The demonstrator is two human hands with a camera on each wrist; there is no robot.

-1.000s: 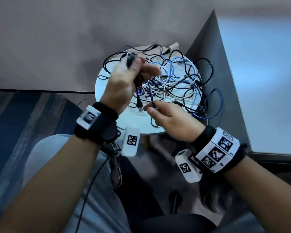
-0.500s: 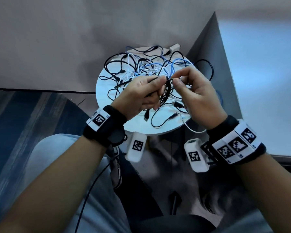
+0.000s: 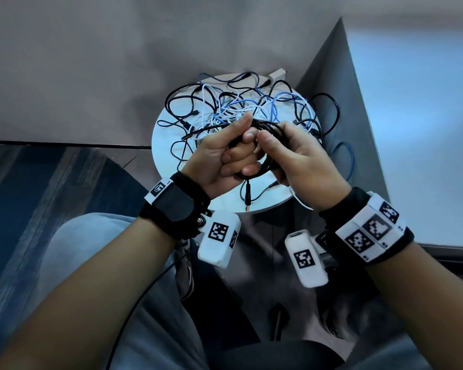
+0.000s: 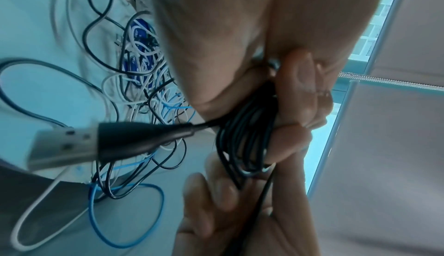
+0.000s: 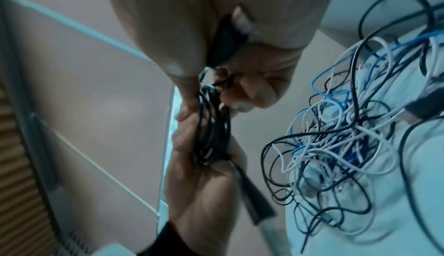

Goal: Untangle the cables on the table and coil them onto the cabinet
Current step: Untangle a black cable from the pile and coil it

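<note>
A black cable [image 3: 268, 166] is wound into a small coil, held above the near side of the round white table [image 3: 166, 121]. My left hand [image 3: 235, 153] grips the coil with curled fingers, and my right hand [image 3: 275, 145] pinches its other side. In the left wrist view the coil [image 4: 245, 136] runs through my left fingers [image 4: 295, 108], and its USB plug [image 4: 72, 142] sticks out toward the camera. The plug [image 3: 247, 194] hangs below the hands. A tangle of black, white and blue cables [image 3: 251, 108] lies on the table behind. The right wrist view shows the coil [image 5: 211, 127] and the tangle [image 5: 336, 146].
The grey cabinet [image 3: 340, 108] stands right beside the table, its pale top [image 3: 417, 116] stretching to the right. A blue cable loop [image 3: 348, 161] hangs over the table edge by the cabinet. A grey wall is behind, dark patterned floor at left, my knees below.
A second ago my left hand held the coil high while the right pulled cable low. Both hands have since closed together on the coil, nearer the table's front edge.
</note>
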